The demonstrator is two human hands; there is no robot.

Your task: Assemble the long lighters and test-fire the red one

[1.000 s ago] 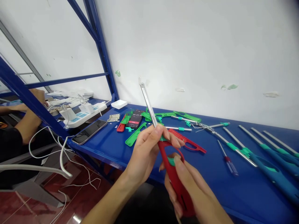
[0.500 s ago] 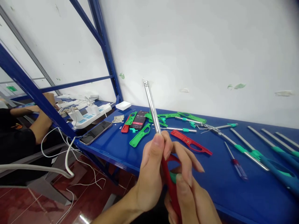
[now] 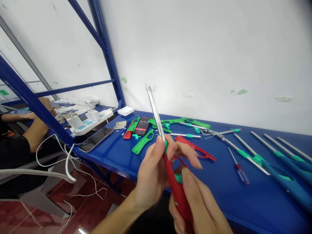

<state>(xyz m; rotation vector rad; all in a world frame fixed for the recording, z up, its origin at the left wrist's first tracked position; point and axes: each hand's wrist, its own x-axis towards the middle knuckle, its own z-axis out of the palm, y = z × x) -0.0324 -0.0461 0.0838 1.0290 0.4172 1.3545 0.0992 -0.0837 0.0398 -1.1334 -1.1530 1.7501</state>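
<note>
Over the bench's front edge I hold a long-nosed lighter (image 3: 174,183) with a red handle, green trigger and green collar. Its shiny metal tube points up and away, tilted left. My left hand (image 3: 151,175) pinches the front of the handle near the collar, thumb and fingers closed around it. Lower down, my right hand (image 3: 202,204) wraps the handle, its thumb beside the trigger. Beyond my fingers lies a red handle half (image 3: 195,149). Green handle halves (image 3: 143,142) lie farther back on the left.
The blue bench (image 3: 219,185) also carries a screwdriver (image 3: 240,170), several blue-handled lighters (image 3: 280,175), loose metal tubes (image 3: 185,135), a timer phone (image 3: 142,126) and another phone (image 3: 96,139). A power strip (image 3: 94,123) and a person's arm (image 3: 39,130) are at left.
The lighter has turned slightly in my hands, showing more of its red handle side and the green collar. My left hand has shifted a little left and down.
</note>
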